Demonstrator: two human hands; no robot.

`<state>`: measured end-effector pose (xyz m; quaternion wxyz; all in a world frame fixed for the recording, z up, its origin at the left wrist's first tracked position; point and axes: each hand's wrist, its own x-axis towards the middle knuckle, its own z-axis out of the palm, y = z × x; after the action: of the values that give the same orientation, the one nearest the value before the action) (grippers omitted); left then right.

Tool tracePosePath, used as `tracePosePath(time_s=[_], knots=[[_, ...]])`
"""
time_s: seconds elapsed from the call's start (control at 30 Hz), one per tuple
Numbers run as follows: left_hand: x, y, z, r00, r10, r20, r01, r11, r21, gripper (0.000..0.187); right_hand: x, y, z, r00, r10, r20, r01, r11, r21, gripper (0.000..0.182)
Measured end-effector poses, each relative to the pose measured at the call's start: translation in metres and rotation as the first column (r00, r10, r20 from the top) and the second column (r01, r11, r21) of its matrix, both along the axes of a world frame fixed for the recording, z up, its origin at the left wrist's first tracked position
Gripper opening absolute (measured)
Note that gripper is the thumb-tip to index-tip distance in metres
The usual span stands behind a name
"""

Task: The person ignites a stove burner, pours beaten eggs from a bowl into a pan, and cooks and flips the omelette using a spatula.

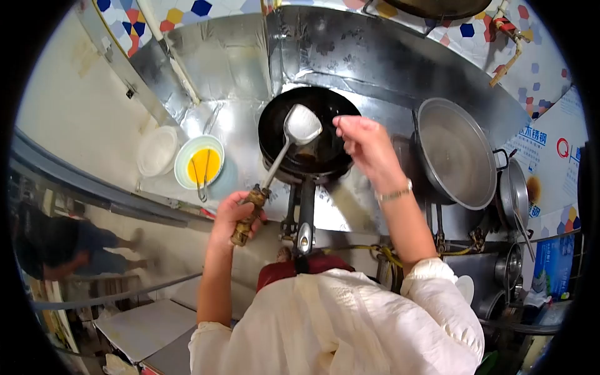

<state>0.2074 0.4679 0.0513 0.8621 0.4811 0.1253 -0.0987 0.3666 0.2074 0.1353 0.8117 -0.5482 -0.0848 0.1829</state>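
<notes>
My left hand (236, 219) is wrapped round the worn brown handle of a metal wok spatula (302, 125). The spatula slants up and to the right, its broad blade over the dark frying pan (278, 103). The pan sits on the stove, its black handle pointing towards me. My right hand (369, 142) hovers above the pan's right edge, fingers drawn together in a pinch. Whatever lies between those fingertips, if anything, is too small to make out. A little dark liquid or shine shows on the pan's bottom.
Left of the pan stands a pale bowl (182, 164) of beaten egg with a wire whisk in it, beside a whitish lidded tub (157, 151). A large grey pot (456, 153) is on the right, with a smaller pan (514, 194) past it. Metal splash sheets (219, 59) rise behind.
</notes>
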Motion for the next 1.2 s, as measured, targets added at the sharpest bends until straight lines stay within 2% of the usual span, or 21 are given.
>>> tracePosePath(time_s=[0.07, 0.1, 0.2, 0.23, 0.3, 0.33, 0.37, 0.43, 0.47, 0.57, 0.67, 0.7, 0.77, 0.8, 0.83, 0.87, 0.9, 0.97, 1.0, 1.1, 1.2], knots=[[0.009, -0.005, -0.001, 1.0, -0.016, -0.025, 0.016, 1.0, 0.017, 0.02, -0.042, 0.003, 0.042, 0.985, 0.087, 0.148, -0.1, 0.992, 0.076, 0.019], [0.013, -0.007, -0.003, 1.0, -0.011, -0.029, 0.012, 0.999, 0.038, 0.021, -0.068, 0.01, 0.067, 0.94, 0.053, 0.336, -0.093, 0.99, 0.104, 0.021], [0.026, -0.013, -0.012, 0.999, 0.029, -0.018, -0.027, 0.994, 0.106, 0.022, -0.112, -0.011, 0.118, 0.914, 0.138, 0.381, -0.191, 0.976, 0.105, 0.034], [0.027, -0.014, -0.01, 0.999, 0.02, -0.037, -0.018, 0.998, 0.061, 0.022, -0.113, -0.017, 0.124, 0.776, 0.402, 0.486, -0.478, 0.877, 0.037, 0.038], [0.029, -0.015, -0.009, 0.997, 0.01, -0.074, -0.008, 1.0, 0.019, 0.023, -0.115, -0.024, 0.128, 0.277, 0.763, 0.584, -0.876, 0.45, -0.173, 0.054], [0.031, -0.014, -0.013, 0.998, 0.01, -0.055, -0.008, 0.999, 0.037, 0.023, -0.114, -0.024, 0.118, 0.286, 0.762, 0.582, -0.879, 0.451, -0.158, 0.054], [0.032, -0.014, -0.016, 0.999, 0.011, -0.043, -0.009, 0.999, 0.052, 0.024, -0.111, -0.022, 0.102, 0.141, 0.591, 0.795, -0.881, 0.441, -0.171, 0.043], [0.037, -0.015, -0.017, 0.998, 0.012, -0.065, -0.007, 0.997, 0.078, 0.025, -0.116, -0.027, 0.094, 0.006, 0.365, 0.931, -0.884, 0.436, -0.165, 0.051], [0.038, -0.015, -0.016, 0.998, 0.013, -0.06, -0.007, 0.995, 0.103, 0.025, -0.122, -0.037, 0.101, 0.232, 0.474, 0.849, -0.811, 0.577, -0.1, 0.046], [0.042, -0.017, -0.013, 0.998, 0.007, -0.057, 0.001, 0.99, 0.14, 0.025, -0.113, -0.06, 0.086, 0.468, 0.491, 0.735, -0.625, 0.772, -0.118, 0.062], [0.045, -0.028, -0.002, 0.997, 0.047, -0.067, -0.018, 0.925, 0.379, 0.028, -0.115, -0.07, 0.044, 0.807, 0.309, 0.503, -0.363, 0.932, 0.01, 0.067], [0.049, -0.032, 0.001, 0.996, 0.047, -0.069, -0.017, 0.924, 0.382, 0.028, -0.113, -0.072, 0.029, 0.879, 0.231, 0.418, -0.277, 0.959, 0.053, 0.07], [0.056, -0.04, 0.006, 0.997, -0.078, -0.015, 0.055, 0.543, 0.838, 0.032, -0.106, -0.074, 0.013, 0.957, 0.129, 0.26, -0.179, 0.968, 0.178, 0.065], [0.058, -0.044, 0.005, 0.997, -0.074, -0.018, 0.055, 0.538, 0.841, 0.032, -0.105, -0.076, 0.015, 0.957, 0.132, 0.258, -0.182, 0.966, 0.184, 0.065], [0.06, -0.047, 0.0, 0.976, -0.182, 0.123, -0.077, 0.237, 0.968, 0.037, -0.105, -0.079, 0.019, 0.943, 0.063, 0.326, -0.097, 0.991, 0.091, 0.06], [0.061, -0.052, -0.001, 0.921, -0.327, 0.212, -0.248, -0.071, 0.966, 0.042, -0.106, -0.081, 0.025, 0.918, 0.0, 0.398, -0.002, 1.0, 0.005, 0.056], [0.062, -0.059, 0.003, 0.923, -0.325, 0.207, -0.245, -0.081, 0.966, 0.042, -0.104, -0.085, 0.035, 0.881, -0.043, 0.471, 0.091, 0.993, -0.078, 0.051], [0.064, -0.074, 0.016, 0.956, -0.29, -0.03, -0.045, -0.251, 0.967, 0.046, -0.102, -0.087, 0.058, 0.805, -0.108, 0.584, 0.205, 0.974, -0.101, 0.052], [0.065, -0.077, 0.014, 0.949, -0.304, -0.079, -0.014, -0.293, 0.956, 0.041, -0.102, -0.085, 0.073, 0.766, -0.14, 0.627, 0.265, 0.958, -0.11, 0.054], [0.069, -0.077, -0.007, 0.934, -0.358, -0.015, -0.078, -0.244, 0.967, 0.028, -0.106, -0.065, 0.114, 0.618, -0.173, 0.767, 0.406, 0.905, -0.123, 0.068], [0.063, -0.074, 0.003, 0.934, -0.351, -0.067, -0.001, -0.189, 0.982, 0.057, -0.109, -0.045, 0.132, 0.502, -0.114, 0.857, 0.456, 0.877, -0.15, 0.073]])
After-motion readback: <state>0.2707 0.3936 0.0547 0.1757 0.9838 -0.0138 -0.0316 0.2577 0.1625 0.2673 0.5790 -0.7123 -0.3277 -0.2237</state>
